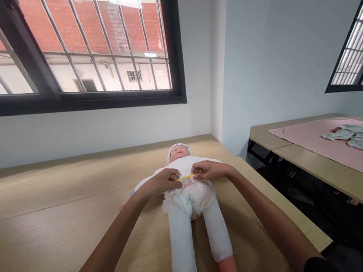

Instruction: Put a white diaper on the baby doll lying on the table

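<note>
A baby doll (191, 222) in white clothes lies on its back on the wooden table (47, 221), head toward the wall. A white diaper (191, 198) with a yellow waistband strip is wrapped around its hips. My left hand (165, 180) pinches the diaper's waistband on the doll's left-hand side of the picture. My right hand (209, 170) pinches the same waistband from the other side. The fingertips of both hands nearly meet over the doll's belly.
A large barred window (69, 48) fills the wall beyond the table. To the right, across a gap, a second table (305, 157) carries a pink mat (350, 151) with another doll (360, 135) lying on it.
</note>
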Demonstrator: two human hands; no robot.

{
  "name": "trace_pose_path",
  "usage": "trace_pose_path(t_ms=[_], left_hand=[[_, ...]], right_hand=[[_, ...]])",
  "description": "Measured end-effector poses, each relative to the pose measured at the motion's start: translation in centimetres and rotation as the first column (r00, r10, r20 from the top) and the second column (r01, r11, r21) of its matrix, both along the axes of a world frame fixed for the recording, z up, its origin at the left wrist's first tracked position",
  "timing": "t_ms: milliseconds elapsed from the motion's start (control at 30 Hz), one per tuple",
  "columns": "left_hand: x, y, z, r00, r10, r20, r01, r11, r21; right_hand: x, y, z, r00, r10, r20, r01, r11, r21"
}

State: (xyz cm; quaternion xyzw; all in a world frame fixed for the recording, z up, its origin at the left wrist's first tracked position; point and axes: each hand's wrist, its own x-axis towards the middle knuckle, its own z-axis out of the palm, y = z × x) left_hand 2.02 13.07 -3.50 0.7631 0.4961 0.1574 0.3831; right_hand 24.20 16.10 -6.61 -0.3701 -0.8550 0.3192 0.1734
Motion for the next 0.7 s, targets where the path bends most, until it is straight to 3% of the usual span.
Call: trace_pose_path(t_ms=[367, 467, 600, 700], left_hand=[[-1.2, 0.5, -0.2, 0.99, -0.121, 0.07, 0.131, 0.976, -0.177], [-1.2, 0.1, 0.2, 0.993, -0.122, 0.004, 0.122, 0.986, -0.115], [-0.7, -0.7, 0.5, 0.993, -0.048, -0.105, 0.055, 0.996, 0.068], [-0.4, -0.8, 0.4, 0.992, -0.093, -0.085, 0.103, 0.987, 0.126]], right_hand=[[0.6, -0.1, 0.3, 0.982, 0.178, -0.062, -0.187, 0.964, -0.191], [0.7, -0.3, 0.9, 0.98, 0.197, -0.007, -0.195, 0.967, -0.163], [0.5, -1.0, 1.5, 0.987, 0.146, 0.062, -0.141, 0.987, -0.078], [0.3, -1.4, 1.6, 0.992, 0.106, 0.075, -0.103, 0.994, -0.041]])
